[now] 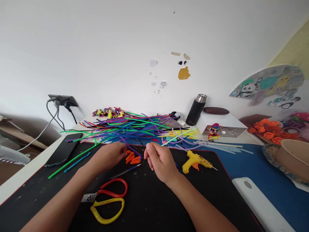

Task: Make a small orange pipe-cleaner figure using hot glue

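My left hand (109, 155) rests on the black mat (149, 206), fingers loosely curled, touching the orange pieces (132, 158) that lie between my hands. My right hand (161, 161) is half curled beside them; grasp unclear. Scissors (107, 196) near; glue gun (196, 161) right; stem pile (135, 127) far.

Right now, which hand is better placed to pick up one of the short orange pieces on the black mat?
Probably the left hand: its fingertips already touch the orange pieces. The right hand is curled just beside them.
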Available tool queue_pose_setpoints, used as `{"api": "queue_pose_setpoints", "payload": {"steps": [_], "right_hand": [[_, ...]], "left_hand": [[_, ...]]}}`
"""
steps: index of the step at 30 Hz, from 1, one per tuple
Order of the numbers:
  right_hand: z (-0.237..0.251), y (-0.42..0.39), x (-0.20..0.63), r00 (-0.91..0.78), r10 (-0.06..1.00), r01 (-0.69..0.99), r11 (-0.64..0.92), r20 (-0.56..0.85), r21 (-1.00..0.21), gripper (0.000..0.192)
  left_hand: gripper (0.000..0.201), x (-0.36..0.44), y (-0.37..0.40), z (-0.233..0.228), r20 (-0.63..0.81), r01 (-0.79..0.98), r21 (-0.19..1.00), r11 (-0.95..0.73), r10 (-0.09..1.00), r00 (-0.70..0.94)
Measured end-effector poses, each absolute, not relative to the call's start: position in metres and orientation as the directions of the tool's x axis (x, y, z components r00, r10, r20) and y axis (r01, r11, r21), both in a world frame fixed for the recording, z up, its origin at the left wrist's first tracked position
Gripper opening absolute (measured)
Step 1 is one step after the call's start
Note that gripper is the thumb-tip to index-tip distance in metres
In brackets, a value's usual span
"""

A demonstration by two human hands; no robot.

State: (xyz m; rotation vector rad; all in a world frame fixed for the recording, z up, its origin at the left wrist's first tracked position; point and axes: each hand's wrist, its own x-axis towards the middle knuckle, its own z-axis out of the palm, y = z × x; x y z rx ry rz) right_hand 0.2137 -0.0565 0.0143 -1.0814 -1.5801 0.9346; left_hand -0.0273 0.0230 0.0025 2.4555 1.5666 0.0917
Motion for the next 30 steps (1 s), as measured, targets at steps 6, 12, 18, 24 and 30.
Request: {"api": "queue_pose_setpoints", "payload": {"steps": [6,12,18,24,30], "right_hand": [[0.0146,-0.0579,0.2135,-0.146,0.943,0.205,0.325,0.299,-0.923,0.056],[0.0135,-0.0585,0.2126,-0.167,0.942,0.234,0.326,0.292,-0.916,0.056],[0.0149,-0.0592,0.2108,-0.195,0.939,0.268,0.328,0.282,-0.906,0.057],[0.0153,-0.0576,0.2129,-0.165,0.948,0.268,0.309,0.273,-0.912,0.056],[0.0138,-0.0561,0.2145,-0.152,0.949,0.280,0.310,0.277,-0.909,0.055]], "left_hand": [[0.021,-0.0262,0.0227,0.0016,-0.089,0.885,0.251,-0.393,0.901,0.425],[0.026,-0.0222,0.0198,0.0048,-0.086,0.879,0.268,-0.395,0.899,0.430],[0.024,-0.0214,0.0190,0.0012,-0.064,0.877,0.255,-0.408,0.898,0.436],[0.026,-0.0231,0.0173,0.0000,-0.057,0.860,0.315,-0.402,0.896,0.440],[0.024,-0.0246,0.0182,-0.0015,-0.063,0.812,0.391,-0.434,0.867,0.494]]}}
